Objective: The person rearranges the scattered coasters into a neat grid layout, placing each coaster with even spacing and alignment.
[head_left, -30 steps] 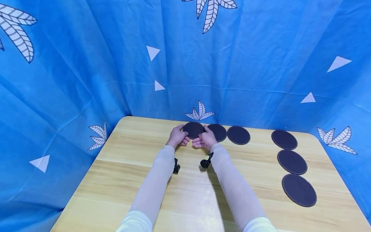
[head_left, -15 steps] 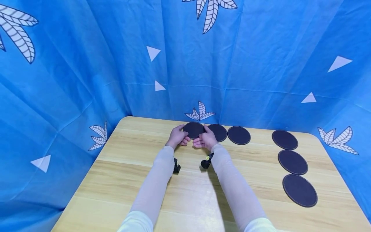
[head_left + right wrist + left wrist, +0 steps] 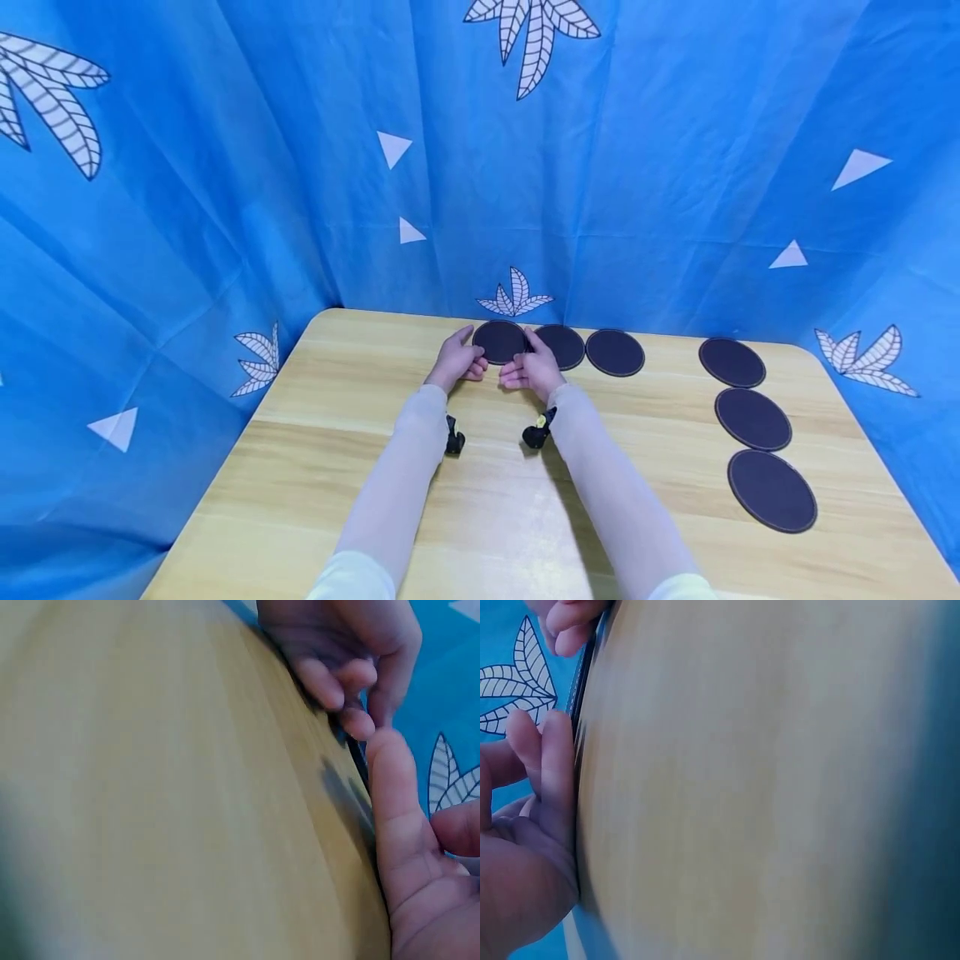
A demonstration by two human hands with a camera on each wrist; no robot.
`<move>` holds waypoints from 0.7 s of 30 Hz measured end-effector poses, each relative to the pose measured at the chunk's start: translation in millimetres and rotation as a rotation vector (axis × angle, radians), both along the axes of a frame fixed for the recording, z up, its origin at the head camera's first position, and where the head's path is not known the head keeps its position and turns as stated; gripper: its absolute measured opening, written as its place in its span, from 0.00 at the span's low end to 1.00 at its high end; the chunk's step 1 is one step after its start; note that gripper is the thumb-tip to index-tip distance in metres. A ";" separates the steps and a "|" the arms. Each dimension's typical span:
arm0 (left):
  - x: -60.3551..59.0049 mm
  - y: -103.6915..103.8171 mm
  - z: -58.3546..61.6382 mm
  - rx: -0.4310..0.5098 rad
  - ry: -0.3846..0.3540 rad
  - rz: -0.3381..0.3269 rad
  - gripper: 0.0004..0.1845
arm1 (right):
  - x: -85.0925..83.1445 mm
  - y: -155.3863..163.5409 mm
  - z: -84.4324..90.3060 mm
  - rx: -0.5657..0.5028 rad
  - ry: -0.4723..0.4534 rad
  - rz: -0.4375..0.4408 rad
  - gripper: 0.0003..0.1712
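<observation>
Your left hand [image 3: 456,360] rests on the table [image 3: 315,467] near its far edge, against the left rim of a dark round coaster [image 3: 499,340]. Its fingers [image 3: 551,776] lie pressed together along that rim, loosely bent, with the thumb reaching toward the coaster's far side. The left wrist view shows the coaster only as a thin dark line at the fingertips.

The coaster lies flat on the table between your two hands, close to the blue leaf-print cloth [image 3: 225,167] that hangs behind and to both sides.

Your right hand [image 3: 534,367] meets the coaster's right rim. Its fingers [image 3: 394,802] are together and gently bent, with the forefinger laid along the edge. Whether either hand has the rim pinched or only touches it, you cannot tell from these views.

Just right of that hand a second coaster [image 3: 562,346] lies flat, and a third coaster [image 3: 615,352] sits just beside it. Well apart, near the table's right edge, three more coasters [image 3: 753,418] lie in a line running from far to near.
</observation>
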State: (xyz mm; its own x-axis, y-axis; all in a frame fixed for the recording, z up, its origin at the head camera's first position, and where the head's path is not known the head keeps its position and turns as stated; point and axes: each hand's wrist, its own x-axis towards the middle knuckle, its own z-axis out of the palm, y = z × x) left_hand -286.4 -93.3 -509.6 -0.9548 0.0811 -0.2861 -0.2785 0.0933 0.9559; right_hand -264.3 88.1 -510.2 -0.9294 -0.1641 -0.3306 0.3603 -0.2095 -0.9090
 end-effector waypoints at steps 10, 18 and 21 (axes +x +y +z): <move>20.0 8.5 6.2 -0.021 0.016 -0.087 0.29 | 39.1 42.5 1.7 0.017 0.118 0.021 0.29; 47.1 46.9 17.1 -0.033 0.106 -0.218 0.23 | 70.7 96.8 25.2 0.155 0.166 0.007 0.24; 58.4 65.2 20.0 -0.034 0.125 -0.268 0.22 | 82.9 115.4 33.6 0.237 0.194 0.015 0.23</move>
